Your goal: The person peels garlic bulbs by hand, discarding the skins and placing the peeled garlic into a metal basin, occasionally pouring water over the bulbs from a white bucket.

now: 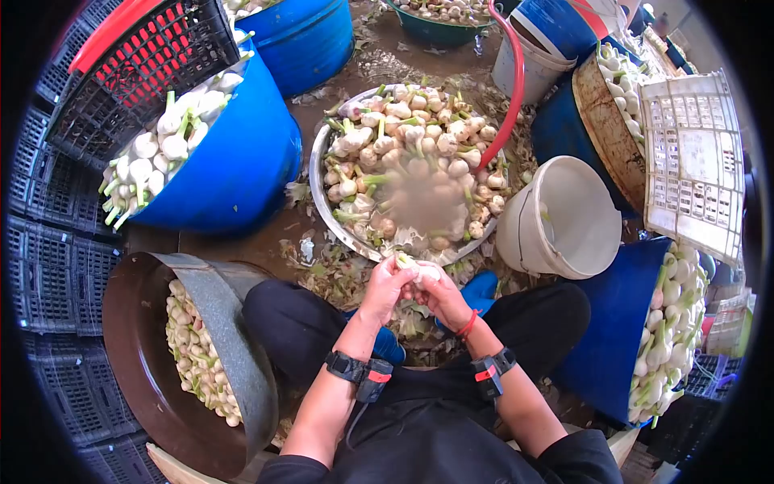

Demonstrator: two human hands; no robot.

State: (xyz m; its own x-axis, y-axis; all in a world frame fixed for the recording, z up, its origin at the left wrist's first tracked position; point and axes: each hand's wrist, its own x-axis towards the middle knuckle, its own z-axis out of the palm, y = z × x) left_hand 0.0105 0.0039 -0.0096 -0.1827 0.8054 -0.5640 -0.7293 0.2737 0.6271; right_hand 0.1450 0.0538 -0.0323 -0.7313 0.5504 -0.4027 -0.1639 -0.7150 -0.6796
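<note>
Both hands meet just over the near rim of a wide metal basin (317, 173) full of garlic bulbs and cloudy water. My left hand (385, 289) is closed round a pale garlic bulb (425, 274) with a bit of green stem. From the other side my right hand (443, 295), a red cord at its wrist, grips the same bulb with fingers and thumb. Fingers cover much of it. In the basin, unpeeled-looking bulbs (387, 145) with stems are heaped around the murky water (427, 198).
A red hose (516, 89) runs into the basin. A white bucket (524, 230) stands to its right. Blue tubs of garlic (250, 153) (605, 323) flank me, with a metal tub (218, 315) at left. Peelings (322, 278) litter the wet floor. Black crates (68, 274) line the left.
</note>
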